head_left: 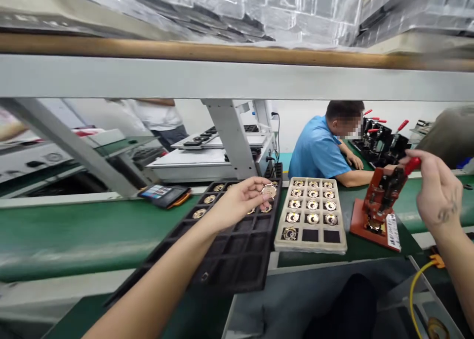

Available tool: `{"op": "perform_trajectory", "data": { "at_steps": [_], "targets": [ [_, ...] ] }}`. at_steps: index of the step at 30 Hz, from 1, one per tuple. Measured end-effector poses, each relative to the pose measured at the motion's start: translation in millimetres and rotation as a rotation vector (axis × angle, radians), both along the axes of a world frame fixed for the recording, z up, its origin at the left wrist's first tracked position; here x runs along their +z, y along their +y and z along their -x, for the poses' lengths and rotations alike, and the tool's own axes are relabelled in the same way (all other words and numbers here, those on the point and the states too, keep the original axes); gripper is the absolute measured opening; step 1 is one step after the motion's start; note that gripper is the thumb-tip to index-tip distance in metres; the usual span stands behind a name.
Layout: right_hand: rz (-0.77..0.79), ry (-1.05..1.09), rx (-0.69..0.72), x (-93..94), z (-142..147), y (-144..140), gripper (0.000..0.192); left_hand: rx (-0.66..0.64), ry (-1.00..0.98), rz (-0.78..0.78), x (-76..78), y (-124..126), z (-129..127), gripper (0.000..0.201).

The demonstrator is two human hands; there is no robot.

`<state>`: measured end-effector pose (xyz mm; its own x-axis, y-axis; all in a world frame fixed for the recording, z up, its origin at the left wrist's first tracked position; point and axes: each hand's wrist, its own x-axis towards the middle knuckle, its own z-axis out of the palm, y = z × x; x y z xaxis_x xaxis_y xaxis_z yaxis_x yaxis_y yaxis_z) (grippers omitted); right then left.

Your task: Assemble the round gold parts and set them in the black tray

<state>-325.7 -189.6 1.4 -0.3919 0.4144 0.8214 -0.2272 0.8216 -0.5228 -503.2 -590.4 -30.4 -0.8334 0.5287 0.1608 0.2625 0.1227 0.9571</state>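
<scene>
My left hand (240, 200) pinches a round gold-and-silver watch case (269, 191) between thumb and fingers. It is above a black compartment tray (240, 270) with more round watch parts in its far cells. To the right, a cream tray (278, 245) holds rows of similar parts; two of its near cells show only dark bottoms. My right hand (439, 190) is closed around the red handle (412, 166) of a small orange-red hand press (361, 220). A shiny round part (374, 225) sits low in the press, partly hidden by its frame.
A grey shelf beam (237, 77) crosses overhead, with clear plastic trays above. A dark handheld device (165, 194) lies on the green belt (92, 240) at left. Across the line, a person in blue (314, 148) sits near several black clamps (388, 139). A yellow hose (413, 289) hangs right.
</scene>
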Motion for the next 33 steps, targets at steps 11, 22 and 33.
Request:
{"op": "perform_trajectory", "data": {
  "at_steps": [11, 22, 33],
  "targets": [
    [-0.304, 0.019, 0.090, -95.5, -19.6, -5.7, 0.019, -0.213, -0.129, -0.058, 1.7, 24.1, -71.5, 0.045],
    [-0.258, -0.025, 0.125, -97.1, -22.9, -7.1, 0.025, -0.310, -0.116, -0.027, 13.6, 36.9, -98.3, 0.038],
    [-0.207, -0.174, 0.093, -122.2, -68.9, -19.8, 0.047, 0.184, 0.406, 0.520, -30.0, -33.5, 10.3, 0.021]
  ]
}}
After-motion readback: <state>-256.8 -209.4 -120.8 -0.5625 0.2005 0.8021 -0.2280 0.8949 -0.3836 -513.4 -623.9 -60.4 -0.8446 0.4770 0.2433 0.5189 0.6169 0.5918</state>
